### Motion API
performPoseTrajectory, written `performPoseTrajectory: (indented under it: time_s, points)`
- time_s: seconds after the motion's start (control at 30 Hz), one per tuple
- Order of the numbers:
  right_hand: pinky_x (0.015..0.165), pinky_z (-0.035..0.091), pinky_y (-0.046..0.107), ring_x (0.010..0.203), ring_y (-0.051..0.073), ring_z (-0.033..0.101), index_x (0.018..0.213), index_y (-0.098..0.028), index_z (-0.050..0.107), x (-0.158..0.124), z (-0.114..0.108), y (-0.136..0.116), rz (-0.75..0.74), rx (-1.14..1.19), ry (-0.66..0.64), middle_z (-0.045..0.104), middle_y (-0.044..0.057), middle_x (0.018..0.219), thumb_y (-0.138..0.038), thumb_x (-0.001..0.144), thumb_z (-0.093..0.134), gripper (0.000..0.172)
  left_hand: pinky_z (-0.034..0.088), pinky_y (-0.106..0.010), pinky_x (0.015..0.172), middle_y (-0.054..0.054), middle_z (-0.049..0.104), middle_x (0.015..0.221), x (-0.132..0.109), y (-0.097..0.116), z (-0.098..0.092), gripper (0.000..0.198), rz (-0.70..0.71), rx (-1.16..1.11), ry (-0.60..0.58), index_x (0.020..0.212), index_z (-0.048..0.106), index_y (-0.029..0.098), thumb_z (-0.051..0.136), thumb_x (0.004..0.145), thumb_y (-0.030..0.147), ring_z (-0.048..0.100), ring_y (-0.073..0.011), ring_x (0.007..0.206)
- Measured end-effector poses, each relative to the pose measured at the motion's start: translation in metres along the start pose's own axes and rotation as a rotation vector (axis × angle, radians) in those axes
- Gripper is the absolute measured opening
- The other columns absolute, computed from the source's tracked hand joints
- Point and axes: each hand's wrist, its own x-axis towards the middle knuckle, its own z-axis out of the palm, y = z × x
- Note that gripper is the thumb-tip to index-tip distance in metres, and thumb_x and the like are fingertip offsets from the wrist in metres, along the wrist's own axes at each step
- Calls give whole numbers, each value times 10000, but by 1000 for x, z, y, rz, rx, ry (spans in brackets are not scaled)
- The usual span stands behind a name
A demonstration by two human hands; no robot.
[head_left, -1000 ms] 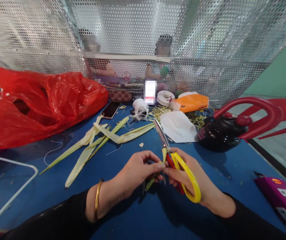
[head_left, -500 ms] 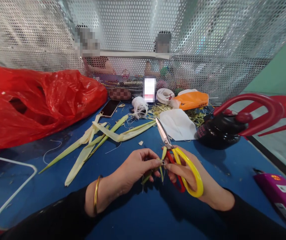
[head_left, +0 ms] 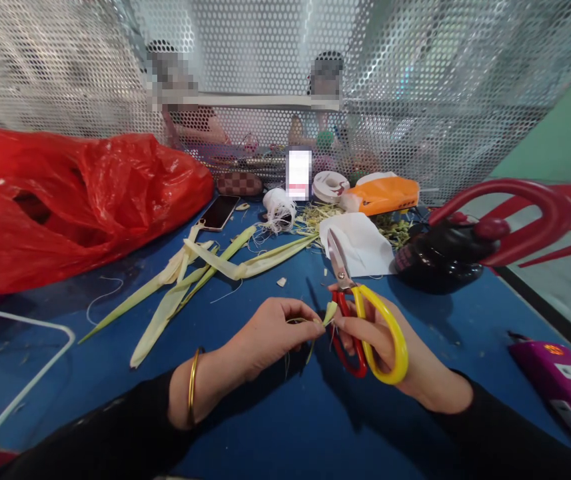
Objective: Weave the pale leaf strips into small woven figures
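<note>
Since left fingers pinch it, the leaf strip is partly hidden.

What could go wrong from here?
Scissors in the right hand could swing or slip during such close fingertip work.

The small husk strip pinched by the left hand might tear or drop.

Loose white thread near the longer husks may tangle.

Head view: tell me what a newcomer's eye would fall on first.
Probably the big, shiny red plastic bag, bulging over the left side of the blue table. Next would likely come the yellow-and-red-handled scissors, held in the right hand just right of centre. Beside them, the left hand pinches a small pale-green leaf strip.
</note>
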Motion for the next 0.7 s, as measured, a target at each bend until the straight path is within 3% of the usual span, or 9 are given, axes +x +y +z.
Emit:
performPoseTrajectory:
  time_s: [0.2, 0.4, 0.47, 0.57, 0.7]
  points:
    - [459, 432, 216, 501, 93, 521, 1109, -200, 509, 1, -2, 1, -10, 1, 2, 591, -41, 712, -305, 729, 702, 439, 309, -215, 492, 25, 520, 560, -1, 1, 2, 125, 82, 148, 97, 651, 649, 158, 622, 679, 278, 416, -87, 506]
    - [455, 414, 229, 513, 100, 499, 1212, -224, 520, 2, -11, -12, -75, -104, 109, 566, -29, 750, -393, 696, 762, 594, 290, -206, 456, 47, 477, 476, 3, 7, -11, 123, 64, 45, 196, 622, 628, 156, 642, 670, 269, 395, -75, 434]
    - [466, 430, 243, 529, 110, 500, 1194, -237, 540, -1, -15, -18, -82, -93, 51, 571, -10, 774, -471, 641, 796, 652, 272, -202, 440, 49, 466, 465, 7, 8, -19, 123, 59, -12, 228, 607, 620, 156, 649, 671, 257, 391, -70, 422]
    - [457, 434, 254, 538, 128, 498, 1176, -257, 561, -9, -22, -26, -40, -106, -155, 576, 18, 786, -606, 627, 762, 681, 245, -190, 420, 47, 467, 497, 12, 8, -33, 147, 59, -86, 254, 606, 603, 151, 666, 676, 263, 399, -60, 422]
    - [403, 318, 200, 496, 86, 371, 1113, -238, 597, -13, -29, -27, 53, -241, -334, 504, -8, 723, -630, 687, 708, 589, 240, -160, 422, 43, 472, 566, 15, 9, -43, 176, 70, -161, 314, 638, 595, 133, 679, 694, 277, 404, -34, 441]
